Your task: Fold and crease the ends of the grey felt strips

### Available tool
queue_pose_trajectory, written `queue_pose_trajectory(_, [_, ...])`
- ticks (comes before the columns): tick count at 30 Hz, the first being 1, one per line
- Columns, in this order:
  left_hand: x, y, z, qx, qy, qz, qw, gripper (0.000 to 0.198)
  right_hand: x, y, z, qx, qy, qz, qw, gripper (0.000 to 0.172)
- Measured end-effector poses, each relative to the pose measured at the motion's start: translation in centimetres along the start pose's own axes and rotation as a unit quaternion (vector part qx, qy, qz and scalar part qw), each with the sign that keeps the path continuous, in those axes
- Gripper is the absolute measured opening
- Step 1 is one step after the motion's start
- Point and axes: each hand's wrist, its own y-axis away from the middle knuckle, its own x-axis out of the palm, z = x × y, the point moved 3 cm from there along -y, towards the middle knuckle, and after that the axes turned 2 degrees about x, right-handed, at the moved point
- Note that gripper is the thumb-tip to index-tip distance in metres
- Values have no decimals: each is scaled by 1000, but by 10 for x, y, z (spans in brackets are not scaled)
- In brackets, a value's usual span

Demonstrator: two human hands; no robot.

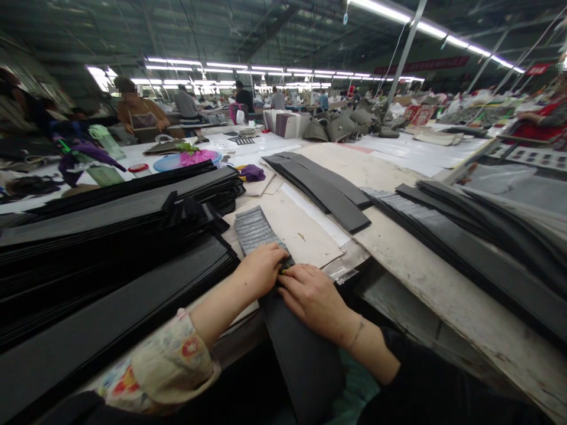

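Observation:
A long dark strip [301, 360] of sheet material runs from my lap up over the table edge. Beyond my hands, a lighter grey ridged part [253, 229] lies on the table; whether it is one piece with the strip or separate layers, I cannot tell. My left hand [261, 268] is closed on the strip from the left side, its fingertips at the strip's right edge. From the right, my right hand [312, 298] pinches the same spot, fingertips almost touching the left ones. A small yellowish bit shows between them. The fingers partly hide the strip there.
Tall stacks of black strips [110, 254] fill the left side. More dark strips [319, 189] lie ahead, and another fanned pile [478, 236] is at right. A pale board [292, 227] covers the table before me. A bottle [106, 141] stands far left. Several people work farther off.

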Motion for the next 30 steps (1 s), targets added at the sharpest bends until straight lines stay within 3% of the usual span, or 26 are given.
queue_pose_trajectory(6, [0,7,-13,31,-97,12,995,27,-1,-2,-4,-7,-24,-8,1000,17])
queue_pose_trajectory(9, [0,9,-16,34,-119,15,992,27,-1,-5,-17,36,-36,-43,998,14])
queue_pose_trajectory(12, [1,11,-15,32,-120,1,992,28,0,-9,-31,67,-46,-76,994,34])
queue_pose_trajectory(16, [3,13,-12,24,-111,-9,993,29,4,-16,-40,61,-64,-42,995,52])
queue_pose_trajectory(24, [6,14,-1,18,-41,-37,998,25,-2,-23,-28,36,55,28,997,37])
queue_pose_trajectory(30, [-4,28,25,-14,76,-42,996,28,-2,-24,-30,37,48,53,997,40])
